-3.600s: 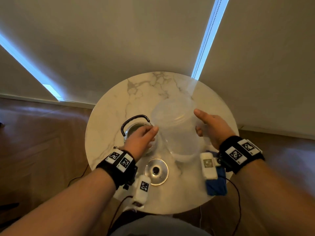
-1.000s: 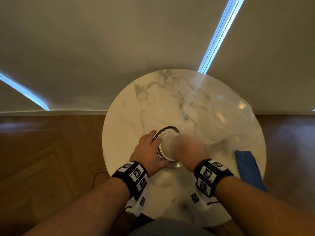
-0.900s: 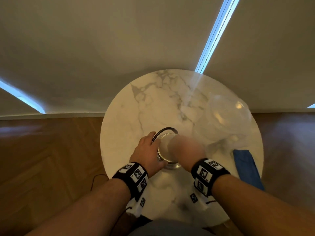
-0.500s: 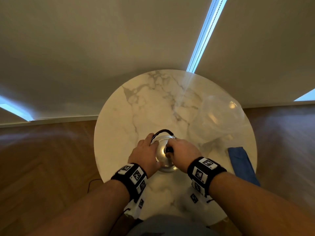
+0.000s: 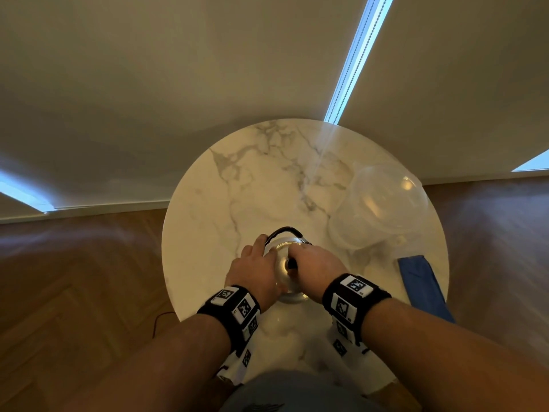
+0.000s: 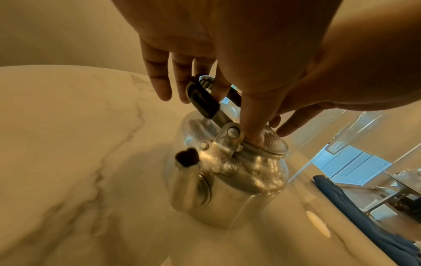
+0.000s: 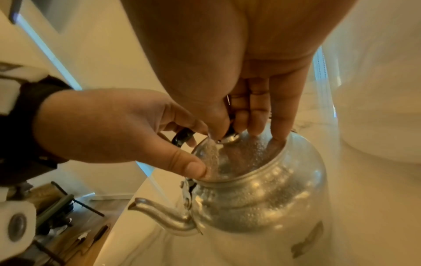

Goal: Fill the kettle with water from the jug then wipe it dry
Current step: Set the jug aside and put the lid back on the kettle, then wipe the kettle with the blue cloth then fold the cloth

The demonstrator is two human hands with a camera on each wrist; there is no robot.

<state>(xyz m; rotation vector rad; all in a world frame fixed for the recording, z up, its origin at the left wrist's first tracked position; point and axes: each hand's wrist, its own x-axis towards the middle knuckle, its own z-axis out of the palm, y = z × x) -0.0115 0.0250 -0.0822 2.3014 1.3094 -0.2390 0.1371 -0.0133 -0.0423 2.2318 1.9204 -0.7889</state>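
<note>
The left hand (image 5: 255, 273) rests its thumb on the lid (image 7: 224, 162), fingers loose. The kettle (image 5: 283, 273) sits at the table's (image 5: 214, 203) six o'clock. The right hand (image 5: 316, 267) pinches the lid's knob. The jug (image 5: 378, 209) stands at three o'clock, the blue cloth (image 5: 421, 285) at four.

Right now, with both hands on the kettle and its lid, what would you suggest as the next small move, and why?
Probably let go of the lid and reach the right hand toward the blue cloth. The lid looks seated on the kettle, droplets bead its shoulder, and the jug already stands aside, so only wiping seems left. The left hand could steady the kettle.
</note>
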